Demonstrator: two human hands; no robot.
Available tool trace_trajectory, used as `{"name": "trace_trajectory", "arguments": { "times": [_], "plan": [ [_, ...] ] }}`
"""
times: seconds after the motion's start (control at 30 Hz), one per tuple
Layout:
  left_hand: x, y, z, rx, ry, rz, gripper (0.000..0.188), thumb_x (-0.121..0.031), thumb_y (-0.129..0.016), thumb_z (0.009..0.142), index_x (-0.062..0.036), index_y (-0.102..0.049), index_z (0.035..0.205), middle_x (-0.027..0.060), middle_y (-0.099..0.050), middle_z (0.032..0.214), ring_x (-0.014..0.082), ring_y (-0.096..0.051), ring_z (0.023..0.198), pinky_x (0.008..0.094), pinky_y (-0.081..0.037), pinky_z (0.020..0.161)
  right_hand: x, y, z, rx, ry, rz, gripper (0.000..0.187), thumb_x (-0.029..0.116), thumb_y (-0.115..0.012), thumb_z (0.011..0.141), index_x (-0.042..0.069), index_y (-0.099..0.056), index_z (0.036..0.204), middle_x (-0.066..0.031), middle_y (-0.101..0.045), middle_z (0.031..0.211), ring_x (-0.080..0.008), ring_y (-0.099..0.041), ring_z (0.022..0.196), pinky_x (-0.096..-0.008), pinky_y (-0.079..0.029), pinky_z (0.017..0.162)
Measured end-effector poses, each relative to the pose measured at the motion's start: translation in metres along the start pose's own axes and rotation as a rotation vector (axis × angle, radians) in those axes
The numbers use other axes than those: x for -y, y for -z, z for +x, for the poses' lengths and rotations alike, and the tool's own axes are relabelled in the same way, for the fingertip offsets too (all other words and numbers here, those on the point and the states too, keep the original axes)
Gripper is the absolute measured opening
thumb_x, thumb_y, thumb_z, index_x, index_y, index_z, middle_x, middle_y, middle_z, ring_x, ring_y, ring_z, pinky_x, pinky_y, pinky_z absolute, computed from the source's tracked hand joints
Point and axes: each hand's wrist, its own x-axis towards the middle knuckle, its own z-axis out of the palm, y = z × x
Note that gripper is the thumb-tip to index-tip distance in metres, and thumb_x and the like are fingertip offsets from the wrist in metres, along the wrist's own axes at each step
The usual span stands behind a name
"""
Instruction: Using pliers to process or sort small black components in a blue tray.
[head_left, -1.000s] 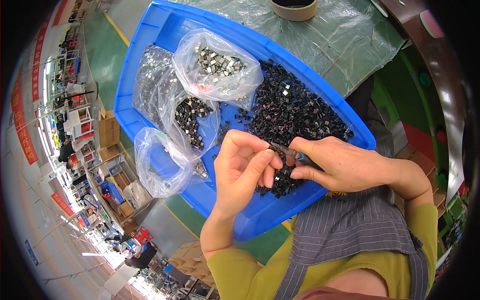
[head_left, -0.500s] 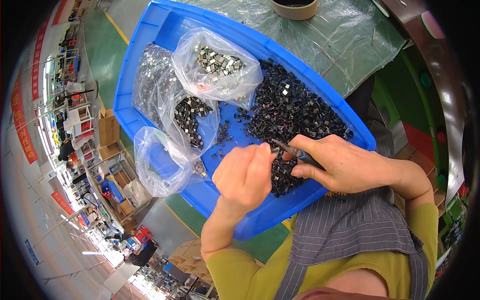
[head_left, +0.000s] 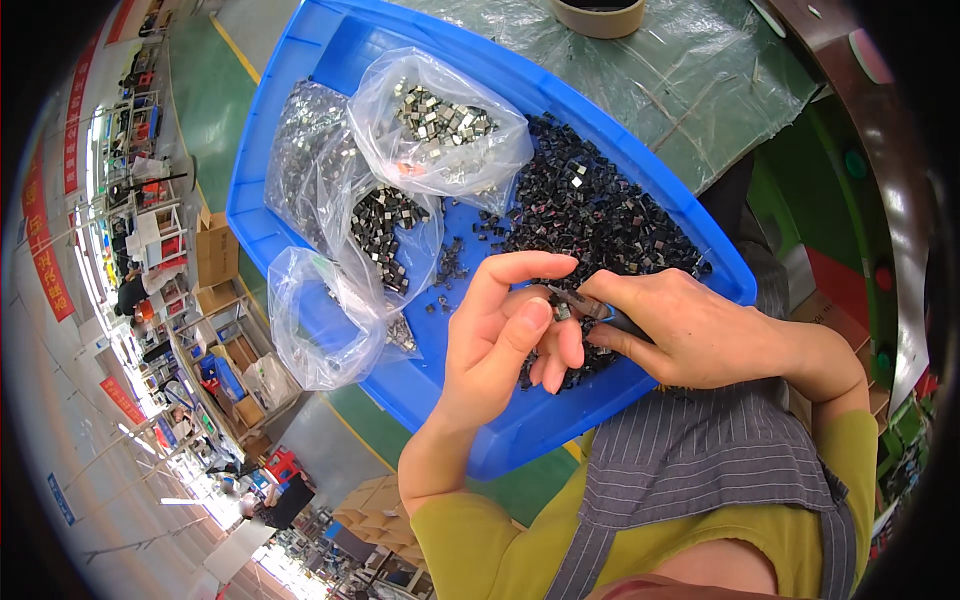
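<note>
My right hand (head_left: 680, 325) is closed round the handles of a small pair of pliers (head_left: 592, 308), its jaws pointing left. A small dark square piece with a silvery face (head_left: 561, 310) is at the jaw tips; whether the jaws grip it cannot be made out. My left hand (head_left: 500, 330) is turned palm inward beside the jaws, its index finger stretched out and its thumb apart from the fingers. Under both hands a heap of small black pieces (head_left: 600, 215) covers the right part of a blue plastic tray (head_left: 500, 455).
In the tray are a clear bag of silvery square pieces (head_left: 445, 120), a bag with darker square pieces (head_left: 385, 225) and a crumpled clear bag (head_left: 320, 330). Beyond lies a plastic-covered table (head_left: 680, 80) with a tape roll (head_left: 600, 20). Cardboard boxes (head_left: 215, 250) stand at left.
My left hand has opened from a closed pinch, its fingers spreading beside the pliers' tips. The small square piece now shows there. The right hand has barely moved.
</note>
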Motion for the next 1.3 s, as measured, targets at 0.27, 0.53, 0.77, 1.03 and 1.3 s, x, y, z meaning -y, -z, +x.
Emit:
{"name": "trace_trajectory", "arguments": {
  "times": [0.27, 0.53, 0.77, 1.03, 1.3],
  "plan": [
    [0.006, -0.007, -0.004, -0.060, -0.281, 0.344, 0.026, -0.002, -0.044, 0.098, -0.0011, -0.049, 0.124, 0.0076, -0.062, 0.076, 0.0051, -0.051, 0.054, 0.0183, -0.041, 0.047, -0.001, -0.001, 0.003, 0.036, -0.024, 0.080, 0.018, 0.013, -0.056, 0.091, 0.000, -0.048, 0.101, -0.0229, -0.061, 0.079, -0.0427, -0.061, 0.079, -0.0483, -0.046, 0.066],
    [0.005, -0.012, -0.009, -0.224, -0.304, 0.425, 0.022, 0.000, -0.044, 0.098, 0.0016, -0.048, 0.120, 0.0098, -0.063, 0.083, 0.0079, -0.055, 0.060, 0.0194, -0.046, 0.054, -0.006, -0.006, 0.001, -0.120, 0.047, -0.060, 0.024, 0.011, -0.061, 0.087, 0.001, -0.051, 0.106, -0.0194, -0.059, 0.089, -0.0384, -0.059, 0.087, -0.0460, -0.046, 0.073],
    [-0.003, -0.014, -0.011, -0.254, -0.219, 0.373, 0.027, 0.002, -0.043, 0.096, 0.0030, -0.042, 0.124, 0.0141, -0.065, 0.092, 0.0113, -0.062, 0.068, 0.0209, -0.048, 0.057, -0.003, -0.011, 0.000, -0.368, 0.124, -0.518, 0.045, 0.001, -0.072, 0.068, 0.004, -0.056, 0.110, -0.0088, -0.054, 0.088, -0.0281, -0.052, 0.081, -0.0382, -0.038, 0.070],
    [-0.008, -0.014, -0.014, -0.236, -0.159, 0.435, 0.028, 0.001, -0.046, 0.096, 0.0035, -0.043, 0.123, 0.0146, -0.067, 0.091, 0.0132, -0.065, 0.069, 0.0218, -0.049, 0.056, -0.005, -0.015, 0.000, -0.435, 0.162, -0.642, 0.055, -0.001, -0.071, 0.059, 0.005, -0.058, 0.112, -0.0078, -0.051, 0.086, -0.0275, -0.050, 0.080, -0.0380, -0.037, 0.070],
    [-0.002, -0.016, -0.015, -0.268, -0.203, 0.585, 0.029, 0.005, -0.052, 0.092, 0.0055, -0.045, 0.121, 0.0148, -0.069, 0.089, 0.0129, -0.067, 0.070, 0.0237, -0.054, 0.062, -0.009, -0.018, 0.002, -0.460, 0.178, -0.674, 0.050, 0.000, -0.068, 0.061, 0.005, -0.058, 0.109, -0.0075, -0.049, 0.085, -0.0262, -0.049, 0.079, -0.0375, -0.036, 0.069]
  ]
}}
